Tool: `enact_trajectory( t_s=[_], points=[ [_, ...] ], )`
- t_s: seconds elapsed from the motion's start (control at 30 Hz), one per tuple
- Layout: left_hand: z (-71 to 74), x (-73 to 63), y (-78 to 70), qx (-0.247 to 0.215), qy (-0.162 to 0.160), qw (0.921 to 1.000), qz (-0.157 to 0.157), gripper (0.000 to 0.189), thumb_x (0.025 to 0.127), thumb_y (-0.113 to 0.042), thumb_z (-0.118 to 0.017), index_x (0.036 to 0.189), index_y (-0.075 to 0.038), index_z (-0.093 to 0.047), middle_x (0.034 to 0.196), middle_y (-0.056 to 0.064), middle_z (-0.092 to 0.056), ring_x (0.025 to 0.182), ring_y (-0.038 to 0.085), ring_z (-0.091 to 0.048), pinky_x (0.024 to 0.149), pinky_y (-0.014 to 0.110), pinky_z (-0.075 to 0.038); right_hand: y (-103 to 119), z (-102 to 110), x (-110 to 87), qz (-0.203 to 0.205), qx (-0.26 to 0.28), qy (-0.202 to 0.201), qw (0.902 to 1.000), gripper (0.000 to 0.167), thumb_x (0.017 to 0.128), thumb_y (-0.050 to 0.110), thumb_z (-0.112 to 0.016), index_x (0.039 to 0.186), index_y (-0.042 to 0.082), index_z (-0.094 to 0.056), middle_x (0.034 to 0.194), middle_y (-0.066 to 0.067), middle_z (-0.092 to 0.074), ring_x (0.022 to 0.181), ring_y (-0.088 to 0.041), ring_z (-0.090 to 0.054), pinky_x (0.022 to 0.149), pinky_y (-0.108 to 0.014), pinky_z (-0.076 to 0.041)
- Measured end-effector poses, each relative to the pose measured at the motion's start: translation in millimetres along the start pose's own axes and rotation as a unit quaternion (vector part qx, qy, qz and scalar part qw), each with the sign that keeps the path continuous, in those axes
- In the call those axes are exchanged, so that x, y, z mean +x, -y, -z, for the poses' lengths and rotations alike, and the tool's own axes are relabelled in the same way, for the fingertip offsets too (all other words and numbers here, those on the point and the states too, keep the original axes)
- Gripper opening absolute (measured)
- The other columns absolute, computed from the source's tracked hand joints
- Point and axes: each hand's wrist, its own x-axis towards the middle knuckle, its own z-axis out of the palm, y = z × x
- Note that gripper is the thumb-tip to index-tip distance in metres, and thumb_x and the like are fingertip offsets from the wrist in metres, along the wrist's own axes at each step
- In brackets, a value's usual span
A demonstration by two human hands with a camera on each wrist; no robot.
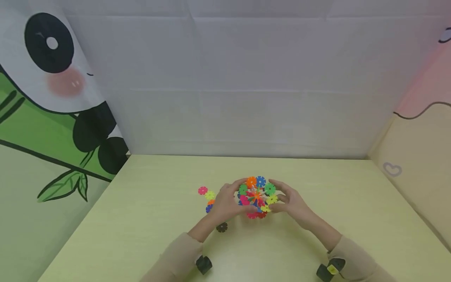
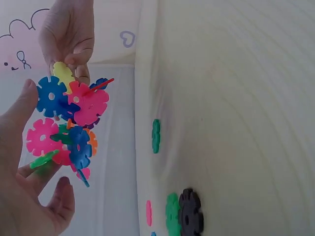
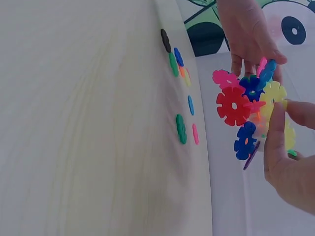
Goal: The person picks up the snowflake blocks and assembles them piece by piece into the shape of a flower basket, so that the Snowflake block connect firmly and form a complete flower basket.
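Between both hands, above the table, is a round cluster of interlocking flower discs (image 1: 257, 196) in red, pink, orange, yellow, green and blue. My left hand (image 1: 225, 205) holds its left side, thumb along the near edge and fingers behind; a pink disc (image 2: 42, 137) and a blue disc (image 2: 51, 96) show there in the left wrist view. On the opposite side, my right hand (image 1: 296, 205) pinches the cluster at a yellow disc (image 3: 272, 101), seen in the right wrist view. A red disc (image 3: 233, 105) faces that camera. The cluster's inner joints are partly hidden.
Loose discs lie on the pale table (image 1: 158, 188) left of the hands: pink (image 1: 202, 190), yellow (image 1: 210, 195), blue (image 1: 209, 208) and black (image 1: 222, 227). A green disc (image 3: 181, 129) lies on the table below the cluster. A white wall (image 1: 246, 117) stands behind.
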Motion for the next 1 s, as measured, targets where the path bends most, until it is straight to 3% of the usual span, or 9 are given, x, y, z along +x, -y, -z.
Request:
enact_trajectory(
  t_s=[0.17, 0.3, 0.5, 0.73, 1.0],
  points=[
    [-23.0, 21.9, -3.5, -0.064, 0.023, 0.9977, -0.002, 0.080, 0.068, -0.036, -0.078, 0.136, -0.016, -0.040, 0.118, 0.004, -0.055, 0.087, 0.014, -0.054, 0.060, 0.021, -0.048, -6.9, 19.8, -0.4, 0.004, -0.006, -0.029, 0.9996, 0.067, 0.083, 0.000, -0.058, 0.141, 0.005, -0.025, 0.135, -0.022, -0.031, 0.102, -0.030, -0.056, 0.075, -0.034, -0.053],
    [-40.0, 37.3, -12.8, -0.087, 0.040, 0.9953, 0.014, 0.082, 0.068, -0.032, -0.079, 0.137, -0.016, -0.037, 0.115, 0.004, -0.056, 0.084, 0.012, -0.055, 0.061, 0.020, -0.050, -12.6, 37.4, 0.1, -0.006, -0.019, -0.054, 0.9983, 0.066, 0.083, -0.002, -0.056, 0.142, 0.005, -0.024, 0.134, -0.023, -0.031, 0.108, -0.037, -0.051, 0.075, -0.034, -0.053],
    [-65.9, 54.8, -26.8, -0.108, 0.054, 0.9921, 0.034, 0.080, 0.069, -0.028, -0.079, 0.136, -0.015, -0.038, 0.123, 0.003, -0.052, 0.107, 0.017, -0.052, 0.078, 0.025, -0.051, -20.6, 66.6, -1.9, -0.032, -0.060, -0.073, 0.9950, 0.065, 0.083, -0.001, -0.054, 0.141, 0.004, -0.025, 0.136, -0.025, -0.029, 0.119, -0.048, -0.037, 0.077, -0.034, -0.053],
    [-95.9, 69.7, -28.9, -0.156, 0.071, 0.9843, 0.043, 0.076, 0.071, -0.020, -0.078, 0.136, -0.010, -0.040, 0.131, 0.006, -0.047, 0.118, 0.023, -0.044, 0.092, 0.034, -0.045, -33.1, 97.8, -5.6, -0.047, -0.085, -0.058, 0.9936, 0.065, 0.083, -0.001, -0.052, 0.142, 0.003, -0.024, 0.139, -0.030, -0.021, 0.097, -0.034, -0.054, 0.077, -0.037, -0.052],
    [-112.9, 71.7, -29.7, -0.165, 0.074, 0.9787, 0.097, 0.074, 0.071, -0.018, -0.078, 0.135, -0.012, -0.041, 0.129, 0.005, -0.048, 0.109, 0.021, -0.051, 0.086, 0.034, -0.048, -44.5, 111.2, -10.5, -0.052, -0.077, -0.038, 0.9950, 0.066, 0.083, -0.001, -0.053, 0.142, -0.001, -0.022, 0.136, -0.031, -0.022, 0.096, -0.027, -0.053, 0.078, -0.038, -0.052]
  ],
)
